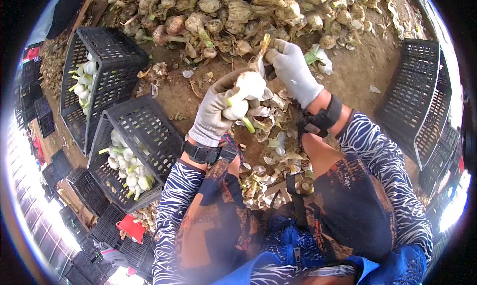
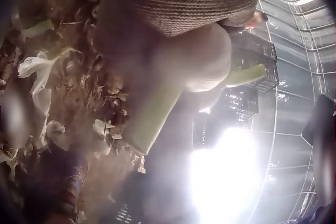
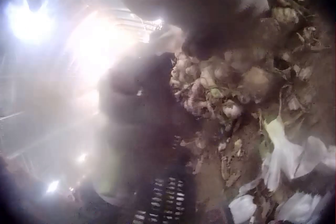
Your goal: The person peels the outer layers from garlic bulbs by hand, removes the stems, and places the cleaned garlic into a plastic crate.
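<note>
Two white garlic bulbs with cut green stems sit in my gloved left hand (image 1: 211, 111): an upper bulb (image 1: 252, 84) and a lower bulb (image 1: 235, 110). The left wrist view shows the glove over a pale bulb (image 2: 207, 58) and its stem (image 2: 155, 116). Just above the upper bulb, my gloved right hand (image 1: 292, 69) pinches dry garlic skin (image 1: 260, 59) with its fingers curled. The right wrist view is hazy, and the right fingers are mostly dark there.
A heap of unpeeled garlic (image 1: 238, 11) spreads in front. At left stand two black crates, a far crate (image 1: 112, 49) and a near crate (image 1: 149, 128), holding cleaned bulbs. More stacked crates (image 1: 412, 96) stand at right. Loose skins (image 1: 266, 180) litter the ground between my legs.
</note>
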The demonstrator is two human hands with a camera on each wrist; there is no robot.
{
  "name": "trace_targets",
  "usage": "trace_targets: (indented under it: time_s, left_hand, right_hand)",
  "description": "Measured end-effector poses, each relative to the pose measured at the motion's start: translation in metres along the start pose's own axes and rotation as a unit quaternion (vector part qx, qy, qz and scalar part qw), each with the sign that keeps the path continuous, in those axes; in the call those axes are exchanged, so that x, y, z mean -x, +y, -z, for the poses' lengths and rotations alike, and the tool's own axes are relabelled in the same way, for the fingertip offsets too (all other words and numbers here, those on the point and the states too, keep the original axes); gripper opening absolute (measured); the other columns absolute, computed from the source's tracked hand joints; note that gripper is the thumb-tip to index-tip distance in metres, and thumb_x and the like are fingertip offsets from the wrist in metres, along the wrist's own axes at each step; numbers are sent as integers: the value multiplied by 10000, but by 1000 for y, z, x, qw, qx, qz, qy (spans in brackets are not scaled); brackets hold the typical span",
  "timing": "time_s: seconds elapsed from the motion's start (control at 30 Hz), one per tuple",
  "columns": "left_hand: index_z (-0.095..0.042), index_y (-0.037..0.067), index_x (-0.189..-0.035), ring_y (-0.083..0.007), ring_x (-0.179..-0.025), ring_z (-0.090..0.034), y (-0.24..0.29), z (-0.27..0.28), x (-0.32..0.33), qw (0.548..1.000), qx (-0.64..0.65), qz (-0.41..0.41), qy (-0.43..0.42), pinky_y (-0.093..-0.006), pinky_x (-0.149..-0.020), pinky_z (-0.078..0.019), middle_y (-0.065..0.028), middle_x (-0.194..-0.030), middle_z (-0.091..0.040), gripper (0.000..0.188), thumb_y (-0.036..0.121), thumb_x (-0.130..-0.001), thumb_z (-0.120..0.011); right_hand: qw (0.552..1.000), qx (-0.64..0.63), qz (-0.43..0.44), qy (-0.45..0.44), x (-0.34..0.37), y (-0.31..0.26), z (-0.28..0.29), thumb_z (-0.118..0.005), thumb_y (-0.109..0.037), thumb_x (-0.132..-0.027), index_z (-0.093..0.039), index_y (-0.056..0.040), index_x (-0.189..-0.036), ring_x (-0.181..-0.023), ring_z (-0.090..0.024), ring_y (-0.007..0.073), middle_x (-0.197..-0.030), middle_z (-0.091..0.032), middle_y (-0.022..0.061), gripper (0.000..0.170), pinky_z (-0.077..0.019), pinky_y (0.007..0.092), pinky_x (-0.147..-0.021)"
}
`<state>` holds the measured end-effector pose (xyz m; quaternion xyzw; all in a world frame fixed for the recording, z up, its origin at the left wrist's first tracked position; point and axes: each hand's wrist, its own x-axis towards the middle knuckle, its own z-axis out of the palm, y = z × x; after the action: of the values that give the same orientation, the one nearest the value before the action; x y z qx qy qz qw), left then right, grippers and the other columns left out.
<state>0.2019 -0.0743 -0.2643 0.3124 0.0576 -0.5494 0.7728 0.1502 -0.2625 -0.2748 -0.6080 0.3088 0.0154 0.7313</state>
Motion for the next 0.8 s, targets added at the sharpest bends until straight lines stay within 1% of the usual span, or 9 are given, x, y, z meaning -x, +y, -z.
trace_targets:
  time_s: [0.13, 0.2, 0.27, 0.33, 0.4, 0.47, 0.53, 0.6, 0.8]
  left_hand:
    - [-390, 26, -1351, -240, -884, -672, -3, 1, -3, 995, -68, 19, -64, -363, -670, -616, -153, -1121, -609, 606, 165, -838, -682]
    - [-407, 33, -1319, -236, -859, -673, -1, 4, -3, 995, -73, 40, -59, -363, -667, -616, -142, -1094, -612, 577, 140, -828, -692]
    - [-460, 20, -1233, -237, -855, -672, 1, 0, -1, 997, -49, 34, -51, -370, -683, -616, -138, -1085, -610, 476, 97, -823, -689]
    - [-481, 9, -1185, -233, -832, -671, 1, 1, 0, 995, -84, -29, 39, -367, -666, -612, -134, -1048, -621, 407, 75, -833, -673]
    - [-507, 0, -1141, -206, -845, -664, 1, 1, -2, 993, -99, -45, 36, -324, -667, -592, -123, -1004, -633, 341, 65, -843, -661]
    - [-526, -3, -1122, -167, -862, -648, -6, 0, -7, 974, -164, -114, 108, -274, -673, -562, -121, -978, -639, 324, 57, -837, -669]
    - [-572, -4, -1096, -148, -880, -635, -2, -6, -5, 966, -216, -79, 118, -246, -713, -537, -106, -997, -641, 300, 70, -827, -683]
    - [-609, 3, -1088, -152, -850, -630, 2, -13, -4, 821, -517, -210, 126, -246, -719, -520, -70, -981, -652, 287, 115, -835, -686]
    - [-673, 69, -977, -274, -761, -631, 16, -27, -4, 702, -672, -226, 70, -329, -670, -489, -115, -838, -642, 255, 238, -789, -702]
  right_hand:
    - [986, 157, 32, 44, -23, 19, 17, -531, -96, -872, -588, 30, -1128, -735, -597, 157, -861, -651, 133, 291, -492, 285, -675]
    - [833, 521, 183, 31, -21, 22, 27, -574, -110, -827, -521, -17, -1243, -838, -615, 210, -1048, -626, 192, 429, -505, 314, -743]
    - [843, 523, 126, -14, -10, 17, 36, -593, -96, -791, -431, -70, -1351, -923, -605, 217, -1186, -574, 189, 583, -506, 318, -796]
    - [940, 263, 111, -184, 2, 8, 40, -612, -85, -794, -375, -55, -1397, -1012, -613, 244, -1292, -526, 177, 648, -491, 380, -869]
    - [942, 155, 36, -296, 21, -16, 36, -683, -95, -781, -391, -38, -1392, -922, -608, 152, -1083, -620, 72, 679, -498, 299, -853]
    - [966, 94, -1, -240, 37, -15, 23, -697, -130, -792, -468, -25, -1330, -895, -600, 141, -1051, -650, 105, 593, -499, 278, -784]
    - [977, 36, 16, -208, 38, -4, 18, -715, -167, -804, -544, -10, -1246, -854, -609, 131, -953, -674, 78, 499, -500, 274, -769]
    - [982, 105, 10, -159, 36, -2, 20, -715, -175, -800, -594, 0, -1171, -840, -611, 123, -932, -677, 84, 427, -500, 275, -753]
    - [952, 249, 49, -172, 39, -21, 26, -737, -268, -735, -654, -12, -1045, -803, -666, 230, -864, -685, 155, 410, -507, 322, -733]
